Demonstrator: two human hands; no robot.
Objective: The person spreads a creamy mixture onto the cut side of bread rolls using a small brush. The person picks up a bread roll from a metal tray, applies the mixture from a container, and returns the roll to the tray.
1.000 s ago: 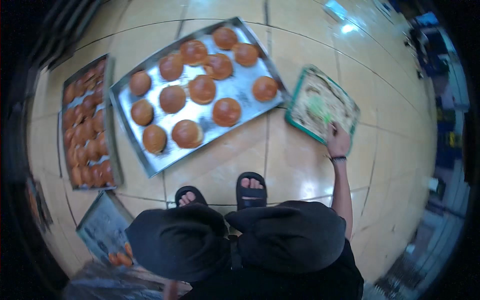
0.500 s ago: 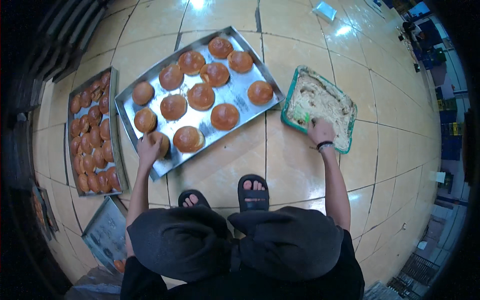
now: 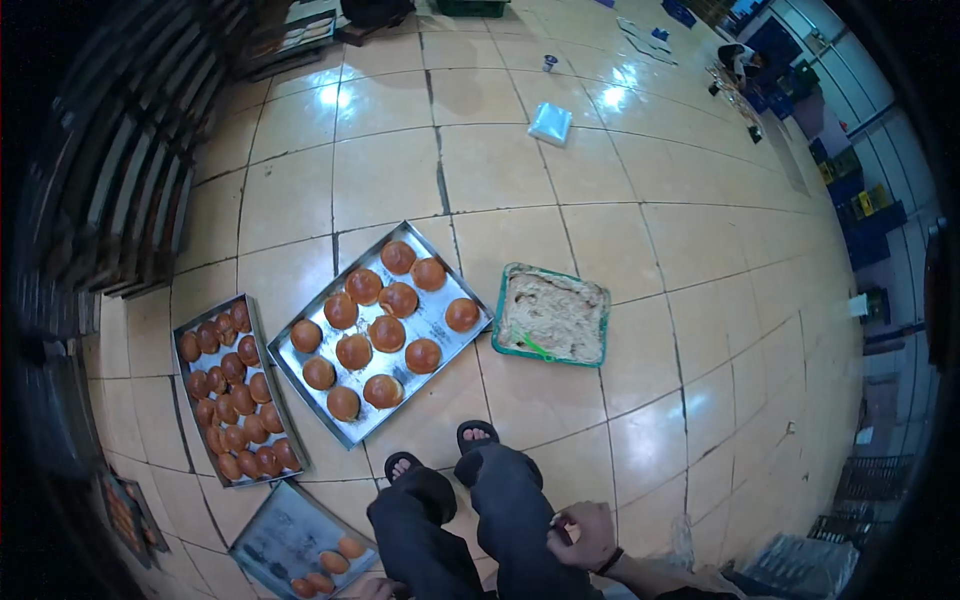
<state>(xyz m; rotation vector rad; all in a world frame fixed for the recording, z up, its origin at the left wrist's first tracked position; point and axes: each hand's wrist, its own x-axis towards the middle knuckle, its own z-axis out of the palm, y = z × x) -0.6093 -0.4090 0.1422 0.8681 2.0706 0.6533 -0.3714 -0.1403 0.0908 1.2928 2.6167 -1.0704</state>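
Note:
My right hand [image 3: 585, 537] is beside my right knee, above the floor, its fingers curled into a pinch; whatever they may hold is too dark to make out. Only part of my left hand [image 3: 383, 589] shows at the lower edge, by my left leg and the tray with a few buns; its fingers are hidden. Ahead lies a large metal tray [image 3: 449, 353] with several glossy brown buns [image 3: 386, 334] spaced apart. To its right, a green-rimmed tub [image 3: 607, 317] holds a pale, creamy mass [image 3: 555, 305]. A bright green utensil [image 3: 537, 346] lies in it.
A narrower tray [image 3: 247, 300] packed with buns stands at the left. A third tray [image 3: 284, 530], with a few buns at one end, is near my left leg. Dark racks [image 3: 120, 150] rise at the far left. A light-blue packet [image 3: 550, 124] lies farther ahead. Crates [image 3: 875, 480] are at the right.
My left hand has let go of the bun on the large tray and drawn back. My right hand has left the green utensil in the tub and come to my knee. The view has tilted up.

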